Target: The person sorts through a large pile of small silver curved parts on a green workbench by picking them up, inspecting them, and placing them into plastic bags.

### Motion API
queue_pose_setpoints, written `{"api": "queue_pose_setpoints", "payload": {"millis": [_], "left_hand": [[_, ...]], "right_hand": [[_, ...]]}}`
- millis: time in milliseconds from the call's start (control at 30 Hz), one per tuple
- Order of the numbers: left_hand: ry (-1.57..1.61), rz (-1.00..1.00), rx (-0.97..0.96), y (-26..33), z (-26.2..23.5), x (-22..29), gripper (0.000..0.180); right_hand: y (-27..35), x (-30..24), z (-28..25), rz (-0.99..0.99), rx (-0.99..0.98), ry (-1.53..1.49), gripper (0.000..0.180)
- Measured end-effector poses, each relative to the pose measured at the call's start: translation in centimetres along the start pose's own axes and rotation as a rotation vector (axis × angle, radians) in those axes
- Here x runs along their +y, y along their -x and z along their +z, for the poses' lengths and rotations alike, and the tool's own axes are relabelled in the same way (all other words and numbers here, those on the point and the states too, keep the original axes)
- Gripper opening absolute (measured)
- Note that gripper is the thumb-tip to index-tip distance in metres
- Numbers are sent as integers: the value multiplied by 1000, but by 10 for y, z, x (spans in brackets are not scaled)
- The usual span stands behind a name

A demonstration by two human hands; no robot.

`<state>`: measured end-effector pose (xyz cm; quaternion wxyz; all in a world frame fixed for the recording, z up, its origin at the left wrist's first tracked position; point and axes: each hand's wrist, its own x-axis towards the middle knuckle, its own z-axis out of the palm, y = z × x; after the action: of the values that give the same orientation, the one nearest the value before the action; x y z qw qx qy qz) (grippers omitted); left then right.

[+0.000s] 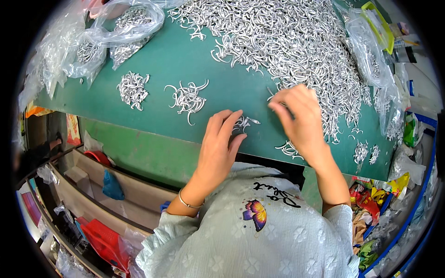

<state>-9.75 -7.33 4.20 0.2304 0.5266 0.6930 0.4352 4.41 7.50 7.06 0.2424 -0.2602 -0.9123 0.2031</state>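
My left hand point(219, 142) rests at the near part of the green table, thumb and fingers apart, around a few small silver curved pieces point(245, 122) lying on the top. My right hand point(301, 119) hovers at the near edge of a huge heap of silver curved pieces point(278, 41). Its thumb and fingertips come together in a pinch, slightly blurred. A curved silver piece shows beside the fingertips, and I cannot make out what is between them. Under the right wrist lies a small group of silver pieces point(289, 149).
Two small piles, one tight point(133, 90) and one looser point(187, 98), lie left on the green table point(153, 60). Clear plastic bags point(134, 28) of pieces stand at the far left. Two tiny clusters point(361, 152) sit near the right corner. Below left is an open drawer point(134, 197).
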Motion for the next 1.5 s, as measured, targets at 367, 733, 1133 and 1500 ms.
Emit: {"api": "queue_pose_setpoints", "payload": {"millis": [367,733,1133,1500], "left_hand": [[-130,39,60,4,-5,-5,38],[-147,2,33,10,-8,-2,42],[-288,124,-81,-8,-7,-7,37],[-198,106,-12,-5,-6,-13,34]], "right_hand": [[-1,-15,28,73,-203,-156,13],[0,-21,25,-3,-319,-146,28],[18,-8,13,97,-431,-246,31],[22,-5,12,96,-386,-243,23]]}}
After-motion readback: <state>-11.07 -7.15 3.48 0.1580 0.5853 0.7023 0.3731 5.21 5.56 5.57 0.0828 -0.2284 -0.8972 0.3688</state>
